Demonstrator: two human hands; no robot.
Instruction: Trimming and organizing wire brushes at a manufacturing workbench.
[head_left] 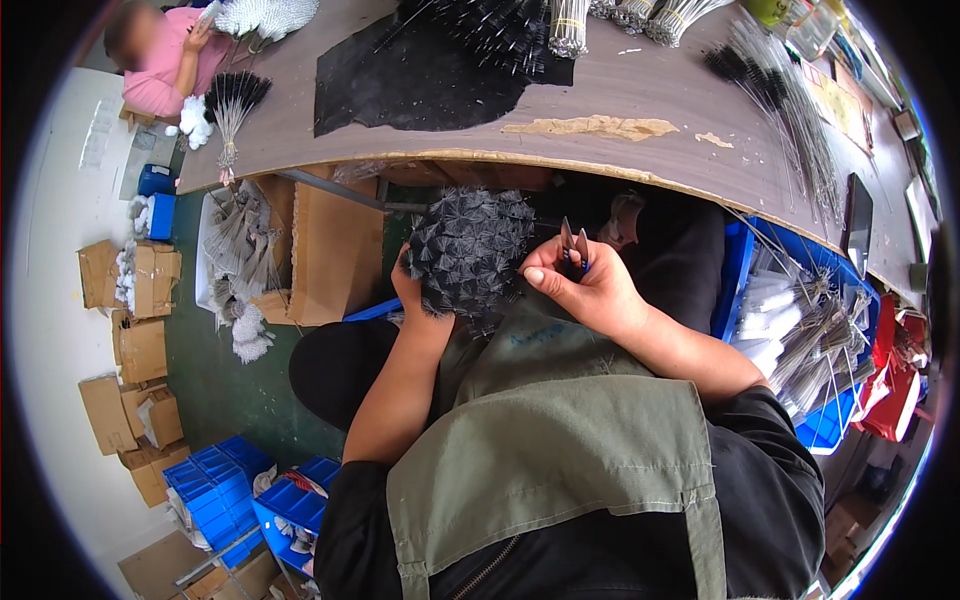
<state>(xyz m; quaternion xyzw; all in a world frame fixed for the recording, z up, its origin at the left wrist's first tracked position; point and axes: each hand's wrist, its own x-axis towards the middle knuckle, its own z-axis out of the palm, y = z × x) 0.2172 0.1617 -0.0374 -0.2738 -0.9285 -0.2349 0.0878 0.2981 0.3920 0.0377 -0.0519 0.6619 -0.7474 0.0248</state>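
Your left hand (408, 290) is wrapped around the near side of a dark bundle of small bristle brushes (468, 250), fingers curled under it so the brush heads fan outward; it sits over your lap, just below the counter's front edge (600, 172). Your right hand (585, 285) is closed in a pinch on a small pair of snips (573, 245), thumb pressed against the handles, with the 2 pointed blades sticking up just beside the right side of the bundle. Whether the blades touch a brush you cannot tell.

You wear a green apron (550, 440) over dark clothes. On the counter above lie a black mat (420, 80), a heap of black bristle brushes (500, 30) on it, and long wire stems (800, 130) spread toward the right end. To your right a blue crate (835, 425) holds bundled wire stems with white ends. To your left stand an open cardboard box (335, 250) under the counter, more cardboard boxes (135, 340) on the floor, and blue bins (215, 490) near your left elbow.

At the far left end of the counter another person in a pink top (165, 60) holds a white brush bundle.
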